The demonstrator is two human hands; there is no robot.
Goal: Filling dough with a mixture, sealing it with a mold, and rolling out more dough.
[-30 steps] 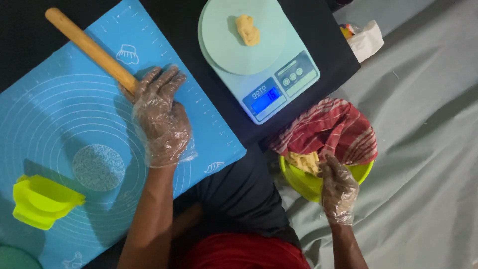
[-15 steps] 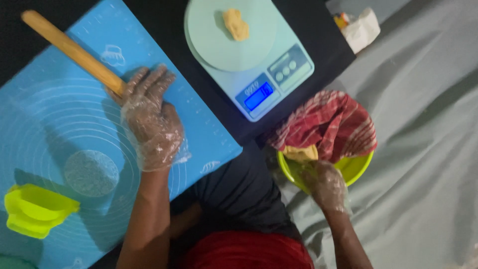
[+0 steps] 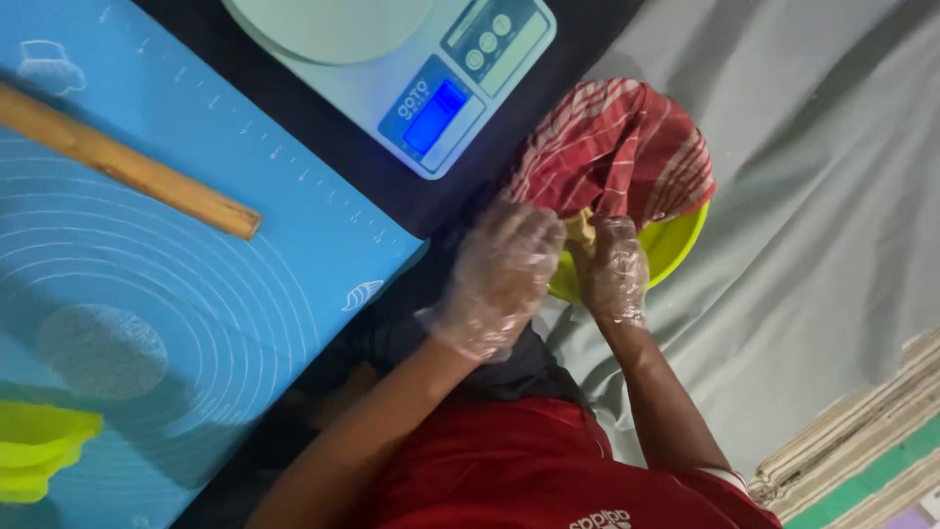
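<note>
- While both gloved hands met at the yellow-green bowl [image 3: 676, 245], the left hand [image 3: 499, 279] lay over the bowl's near rim, its fingers curled loosely downward; whether its grip was closed on anything could not be told, since the palm side was hidden.
- Right hand [image 3: 615, 269] reached into the bowl just beside the left, and its fingertips were pinched on a pale yellow lump of dough [image 3: 582, 227] at the edge of the cloth.
- That dough sat inside the bowl, mostly hidden beneath the red striped cloth [image 3: 617, 147] and between the two hands; only a small part showed.
- Red striped cloth was bunched over the far half of the bowl, leaving the near right rim bare.
- Bowl rested on grey fabric [image 3: 822, 196], off the right edge of the dark worktop [image 3: 294, 93].
- Digital kitchen scale [image 3: 431, 69], pale with a lit blue screen, stood on the worktop just beyond the hands; its round pan was cut off by the top of the view.
- Blue rolling mat [image 3: 245, 284] with ring markings lay to the left, well apart from the hands.
- Wooden rolling pin [image 3: 127, 167] lay slanted across the mat, untouched.
- Flattened grey disc [image 3: 103, 351] sat on the mat's rings near the lower left.
- Yellow-green plastic piece [image 3: 39, 446] rested at the mat's left edge, partly out of view.
</note>
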